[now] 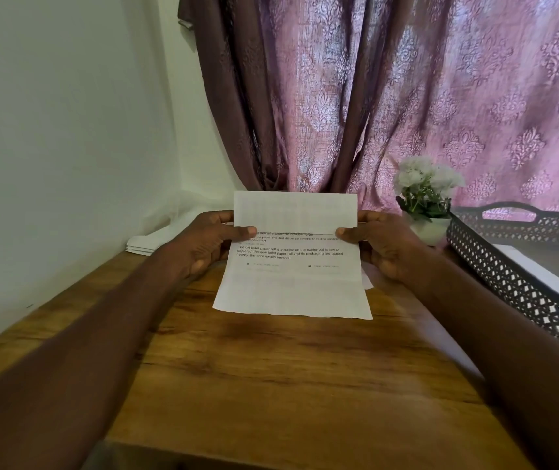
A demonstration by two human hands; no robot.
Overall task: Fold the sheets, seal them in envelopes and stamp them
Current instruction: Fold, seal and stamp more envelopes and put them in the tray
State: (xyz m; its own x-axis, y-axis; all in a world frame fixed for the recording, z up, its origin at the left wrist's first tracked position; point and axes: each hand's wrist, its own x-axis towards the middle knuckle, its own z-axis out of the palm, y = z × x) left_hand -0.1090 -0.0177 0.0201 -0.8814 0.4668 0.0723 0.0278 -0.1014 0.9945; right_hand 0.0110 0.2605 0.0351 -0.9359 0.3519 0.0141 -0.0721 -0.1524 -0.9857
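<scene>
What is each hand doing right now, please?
Left hand: pinches the left edge of the partly folded sheet.
Right hand: pinches the sheet's right edge.

White sheet (291, 273) with black print, brown wood-grain table (271, 368), pink damask-patterned curtain (407, 96), black lattice basket (508, 276).

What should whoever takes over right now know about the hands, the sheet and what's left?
Left hand and right hand each pinch a side edge of the sheet, held up over the wooden table.
Top part is folded down over the print; first fold in progress.
White envelopes lie at the far left corner; the basket at right holds more paper.
Left: finish folding, seal, stamp.
</scene>
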